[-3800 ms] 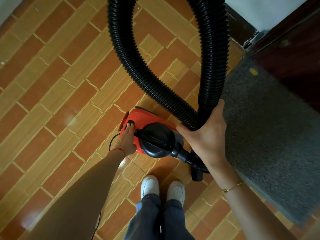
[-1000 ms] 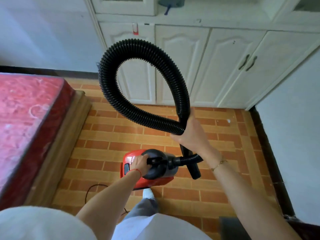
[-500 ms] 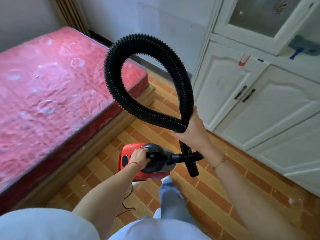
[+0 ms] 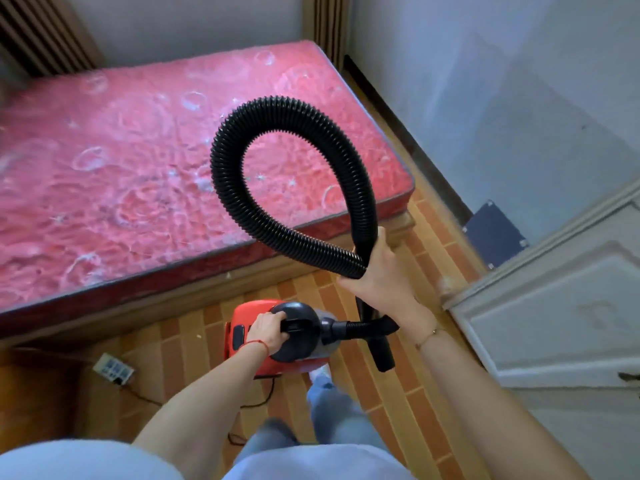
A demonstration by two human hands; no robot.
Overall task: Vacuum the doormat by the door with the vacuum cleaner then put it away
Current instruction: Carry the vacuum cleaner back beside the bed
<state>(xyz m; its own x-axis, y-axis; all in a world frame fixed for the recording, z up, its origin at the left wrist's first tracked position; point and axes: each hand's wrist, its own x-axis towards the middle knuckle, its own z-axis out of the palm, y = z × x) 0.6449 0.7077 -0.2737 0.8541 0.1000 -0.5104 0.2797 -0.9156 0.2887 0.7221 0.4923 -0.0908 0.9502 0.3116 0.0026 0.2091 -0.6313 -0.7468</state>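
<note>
Vacuum cleaner (image 4: 249, 337) centre-bottom: left hand (image 4: 268, 332) grips its handle, right hand (image 4: 379, 271) grips looped hose (image 4: 294, 168). Mattress (image 4: 138, 174) upper left, cabinet (image 4: 554, 306) right, power strip (image 4: 113, 368) lower left.

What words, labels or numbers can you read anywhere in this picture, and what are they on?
None can be read.
Vacuum cleaner: no brand or label shows on its red body.
Power strip: only blurred blue sockets, no legible marks.
Dark panel on the wall: blank.

We see a red patterned mattress (image 4: 145, 174) on a wooden bed frame (image 4: 194, 299), orange brick-pattern floor (image 4: 419, 393), pale walls (image 4: 519, 98), and white panelled cabinet doors (image 4: 561, 317) at right.
</note>
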